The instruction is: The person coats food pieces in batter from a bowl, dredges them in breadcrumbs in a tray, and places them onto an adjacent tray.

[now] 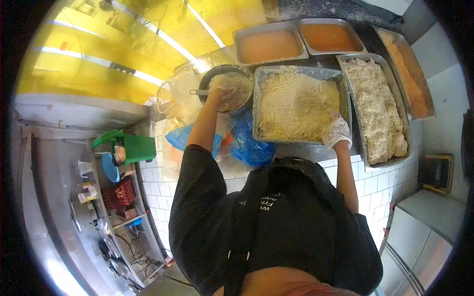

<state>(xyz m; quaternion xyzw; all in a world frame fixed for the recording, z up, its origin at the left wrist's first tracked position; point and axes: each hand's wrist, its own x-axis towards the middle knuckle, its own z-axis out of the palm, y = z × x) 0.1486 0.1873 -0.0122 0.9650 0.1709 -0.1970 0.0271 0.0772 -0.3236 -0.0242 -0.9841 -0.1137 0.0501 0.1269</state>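
My left hand (224,83), in a clear plastic glove, reaches into a round dark pot (250,84) at the back. Its fingers are blurred and partly hidden, so I cannot see what they hold. A metal handle (198,92) sticks out over the pot's left rim. In front of me stands a large deep tray (302,141) full of pale yellow crumbly flour (296,106). My right hand (337,131), also gloved, rests at this tray's front right corner, its loosely extended fingers touching the flour. I see nothing in it.
Behind are two metal trays of orange liquid (269,45) (330,37). To the right stand a long tray of flour-coated pieces (375,106) and a narrow tray of orange powder (407,74). Blue plastic bags (252,143) lie near my left arm. A green bin (139,149) stands left.
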